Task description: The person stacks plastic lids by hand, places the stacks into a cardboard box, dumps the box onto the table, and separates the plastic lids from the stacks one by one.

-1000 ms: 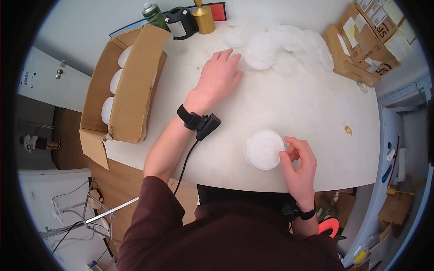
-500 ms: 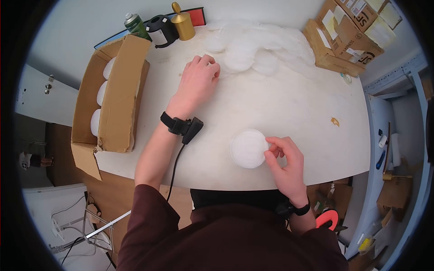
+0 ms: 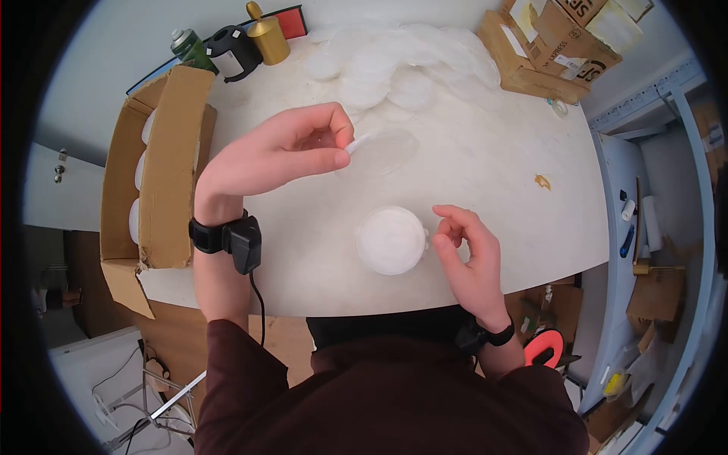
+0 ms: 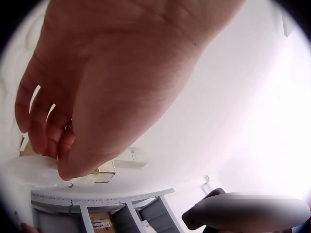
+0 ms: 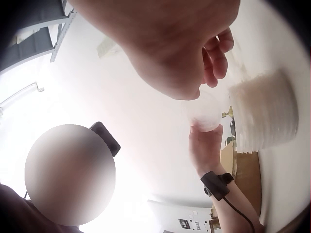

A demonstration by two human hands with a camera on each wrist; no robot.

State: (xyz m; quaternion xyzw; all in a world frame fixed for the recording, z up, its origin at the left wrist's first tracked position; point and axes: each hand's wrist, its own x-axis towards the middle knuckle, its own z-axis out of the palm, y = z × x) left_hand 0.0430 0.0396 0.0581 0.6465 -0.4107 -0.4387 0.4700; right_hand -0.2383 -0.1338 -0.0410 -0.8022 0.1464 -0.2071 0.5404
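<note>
My left hand (image 3: 277, 148) pinches the edge of a thin, translucent round plastic lid (image 3: 390, 152) between thumb and fingers, tilted over the table. In the left wrist view the same lid (image 4: 39, 171) juts out past the fingertips. A stack of round lids (image 3: 392, 240) stands near the table's front edge; from the right wrist its many layered rims (image 5: 265, 114) show. Just right of that stack is my right hand (image 3: 472, 254), its fingers loosely bent and holding nothing. Loose translucent lids (image 3: 402, 64) lie heaped at the back of the table.
On the left, an opened cardboard box (image 3: 171, 167) holds several white rounded things. Behind it stand a green spray can (image 3: 191, 49), a black container (image 3: 233, 54) and a gold canister (image 3: 268, 39). Cardboard boxes (image 3: 550, 53) and a tape roll (image 3: 559, 108) occupy the back right.
My left hand has come back from the heap toward me, now with a lid in its pinch. The right hand has come slightly away from the stack's edge. The head view has shifted right.
</note>
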